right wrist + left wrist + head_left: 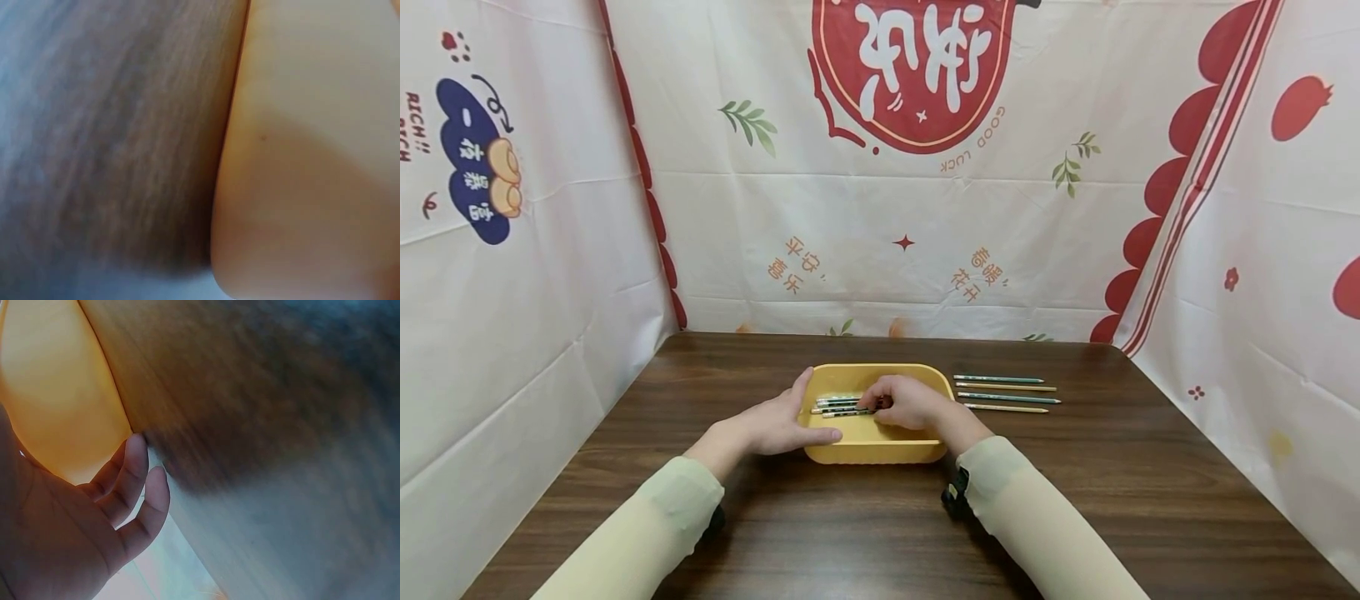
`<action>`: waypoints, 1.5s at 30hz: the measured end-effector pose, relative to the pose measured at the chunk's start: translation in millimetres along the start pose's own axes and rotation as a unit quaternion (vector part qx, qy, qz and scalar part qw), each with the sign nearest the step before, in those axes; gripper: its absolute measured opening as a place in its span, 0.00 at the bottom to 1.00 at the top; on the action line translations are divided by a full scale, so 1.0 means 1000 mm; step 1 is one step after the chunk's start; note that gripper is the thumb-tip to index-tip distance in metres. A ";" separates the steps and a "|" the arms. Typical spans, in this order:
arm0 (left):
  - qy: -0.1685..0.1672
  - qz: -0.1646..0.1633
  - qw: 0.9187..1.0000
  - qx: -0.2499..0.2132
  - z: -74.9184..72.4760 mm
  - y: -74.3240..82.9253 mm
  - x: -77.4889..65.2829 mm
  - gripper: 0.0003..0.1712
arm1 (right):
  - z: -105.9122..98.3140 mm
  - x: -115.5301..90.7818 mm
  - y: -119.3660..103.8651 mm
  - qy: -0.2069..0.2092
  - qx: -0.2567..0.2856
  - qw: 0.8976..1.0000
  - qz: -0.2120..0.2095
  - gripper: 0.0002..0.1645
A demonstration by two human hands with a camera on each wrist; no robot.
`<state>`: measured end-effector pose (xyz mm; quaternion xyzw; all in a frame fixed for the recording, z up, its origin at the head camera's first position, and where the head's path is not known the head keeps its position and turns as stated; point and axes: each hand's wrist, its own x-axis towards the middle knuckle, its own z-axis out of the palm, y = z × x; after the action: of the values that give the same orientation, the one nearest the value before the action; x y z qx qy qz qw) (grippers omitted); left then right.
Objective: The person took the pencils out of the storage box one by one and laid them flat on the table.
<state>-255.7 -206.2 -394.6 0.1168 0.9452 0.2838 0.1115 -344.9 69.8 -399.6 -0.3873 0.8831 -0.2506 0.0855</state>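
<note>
A yellow plastic tray (880,452) stands on the table, with several striped pencils (829,405) lying side by side at its left; their white ends point left. My left hand (771,423) holds the tray's left front corner, thumb over the front rim. In the left wrist view its curled fingers (134,481) lie against the tray's outer wall (62,381). My right hand (912,404) reaches down inside the tray, thumb and fingers closing about a pencil (850,412); the hand hides its right part. Only the tray's outside (325,81) and the table show in the right wrist view.
Right of the tray, several green and yellow pencils (1007,397) lie in a row on the dark wooden table (1120,492), roughly parallel. White printed cloth (880,217) hangs behind the table and on both sides.
</note>
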 end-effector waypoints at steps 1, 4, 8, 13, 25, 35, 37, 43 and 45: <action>0.000 0.000 1.000 0.000 0.000 0.000 0.000 0.79 | 0.000 0.000 0.000 -0.002 -0.004 1.000 -0.004 0.16; 0.001 0.000 1.000 -0.002 -0.001 0.000 0.000 0.79 | 0.000 0.001 0.001 -0.005 -0.016 1.000 -0.015 0.16; -0.001 -0.001 1.000 -0.006 -0.001 0.001 -0.001 0.79 | 0.000 0.001 0.003 -0.014 -0.025 0.999 -0.031 0.18; -0.003 -0.002 1.000 -0.008 -0.001 0.002 -0.002 0.79 | 0.001 0.000 0.006 -0.024 -0.036 0.998 -0.043 0.18; -0.002 -0.001 1.000 -0.008 -0.001 0.002 -0.002 0.79 | -0.001 0.001 0.003 -0.022 -0.027 0.998 -0.047 0.18; -0.005 0.004 1.000 -0.012 0.000 0.000 0.000 0.79 | -0.001 0.000 0.003 -0.023 0.003 0.999 -0.038 0.19; -0.005 0.005 1.000 -0.011 0.000 0.001 0.000 0.79 | 0.000 0.000 0.003 -0.022 0.006 0.999 -0.033 0.19; -0.001 0.011 1.000 -0.007 0.000 0.001 0.000 0.79 | 0.000 -0.002 0.002 -0.024 0.010 0.999 -0.022 0.21; -0.001 0.011 1.000 -0.007 0.000 0.001 0.000 0.79 | -0.001 -0.002 0.002 -0.027 0.014 0.999 -0.020 0.22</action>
<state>-255.2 -205.5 -393.9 0.1263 0.9418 0.2913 0.1100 -345.1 72.6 -400.4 -0.4102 0.8689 -0.2545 0.1094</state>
